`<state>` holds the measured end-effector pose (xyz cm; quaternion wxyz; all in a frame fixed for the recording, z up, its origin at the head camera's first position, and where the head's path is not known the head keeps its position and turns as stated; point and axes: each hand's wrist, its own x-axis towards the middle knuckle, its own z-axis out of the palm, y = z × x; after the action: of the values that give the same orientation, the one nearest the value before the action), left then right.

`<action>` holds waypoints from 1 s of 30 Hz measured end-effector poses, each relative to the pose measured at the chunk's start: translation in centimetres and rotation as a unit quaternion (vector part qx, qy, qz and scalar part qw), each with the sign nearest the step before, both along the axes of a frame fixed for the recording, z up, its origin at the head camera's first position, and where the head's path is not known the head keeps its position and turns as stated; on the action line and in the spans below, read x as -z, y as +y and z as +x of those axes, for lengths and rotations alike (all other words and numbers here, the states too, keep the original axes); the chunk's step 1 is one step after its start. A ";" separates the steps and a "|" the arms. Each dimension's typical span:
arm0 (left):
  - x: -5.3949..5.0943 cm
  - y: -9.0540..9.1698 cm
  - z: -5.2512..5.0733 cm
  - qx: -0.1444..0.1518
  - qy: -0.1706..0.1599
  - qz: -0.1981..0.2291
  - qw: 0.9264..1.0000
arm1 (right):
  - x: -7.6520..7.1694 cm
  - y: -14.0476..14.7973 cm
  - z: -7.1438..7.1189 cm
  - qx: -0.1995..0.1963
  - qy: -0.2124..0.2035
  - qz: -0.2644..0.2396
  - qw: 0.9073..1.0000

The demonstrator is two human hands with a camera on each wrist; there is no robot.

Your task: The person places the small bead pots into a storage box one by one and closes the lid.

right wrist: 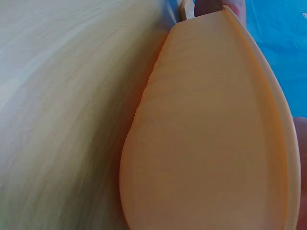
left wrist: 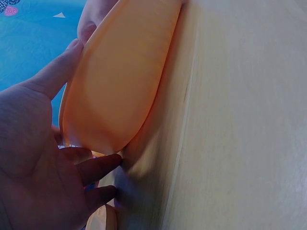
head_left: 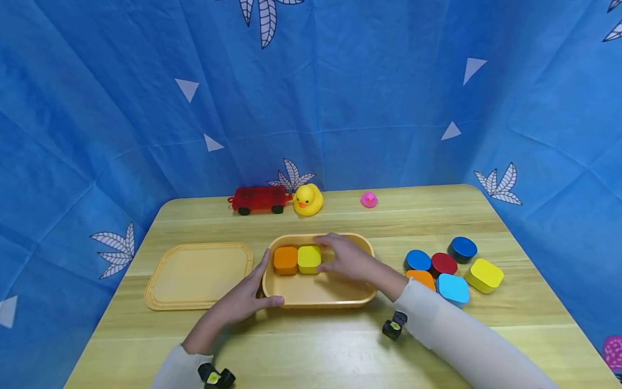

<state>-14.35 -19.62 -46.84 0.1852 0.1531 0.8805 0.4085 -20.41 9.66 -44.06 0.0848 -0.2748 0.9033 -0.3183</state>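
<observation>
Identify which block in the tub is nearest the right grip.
The yellow block in the tub, next to the right grip; the orange block sits farther left, beyond it.

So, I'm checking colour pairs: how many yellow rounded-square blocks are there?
2: a yellow block inside the beige plastic container, another yellow block at right on the wooden table. The right hand may hide more.
</observation>
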 end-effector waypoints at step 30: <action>0.0 0.1 0.0 -0.006 -0.006 -0.008 1.000 | -1.4 7.1 3.8 0.036 0.059 -0.041 0.997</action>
<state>-14.33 -19.51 -46.82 0.1891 0.1435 0.8834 0.4040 -16.60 16.78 -42.69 0.0086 -0.2638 0.9024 -0.3407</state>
